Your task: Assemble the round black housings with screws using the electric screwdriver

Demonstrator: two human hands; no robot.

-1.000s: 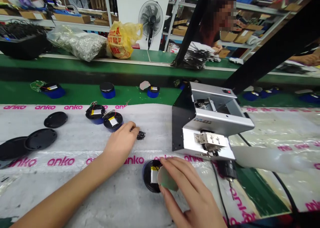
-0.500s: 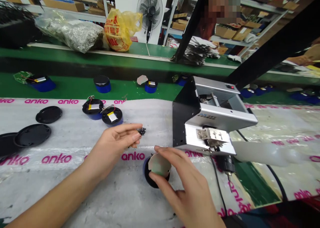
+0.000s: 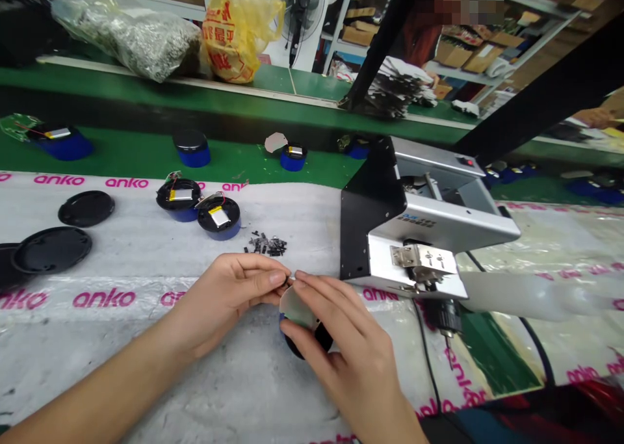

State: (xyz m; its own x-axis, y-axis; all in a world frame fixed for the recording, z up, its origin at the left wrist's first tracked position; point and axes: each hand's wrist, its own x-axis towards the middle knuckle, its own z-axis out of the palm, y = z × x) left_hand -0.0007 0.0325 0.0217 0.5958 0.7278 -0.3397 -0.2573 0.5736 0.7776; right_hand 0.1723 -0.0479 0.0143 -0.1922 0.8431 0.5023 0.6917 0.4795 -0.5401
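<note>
My right hand (image 3: 348,340) grips a pale round disc (image 3: 295,307) by its edge, tilted over a blue and black round housing (image 3: 292,348) on the wrapped bench. At the disc's far rim, my left hand (image 3: 227,294) has thumb and forefinger pinched on a small black part (image 3: 286,280), mostly covered by the fingertips. Just beyond the hands lies a pile of small black parts (image 3: 266,244). Two open blue housings, one left (image 3: 179,198) and one right (image 3: 219,218), stand past the left hand, each with a silver battery on top.
A grey machine (image 3: 429,223) with a drill chuck (image 3: 446,317) stands to the right, a cable running down from it. Black round covers (image 3: 53,249) lie at left. More blue housings, including a lidded one (image 3: 192,150), sit along the green belt (image 3: 234,158). Behind it is a yellow bag (image 3: 231,38).
My left hand has come from the pile of small black parts to the disc's edge, leaving the pile uncovered. My right hand still holds the disc. The view has shifted slightly.
</note>
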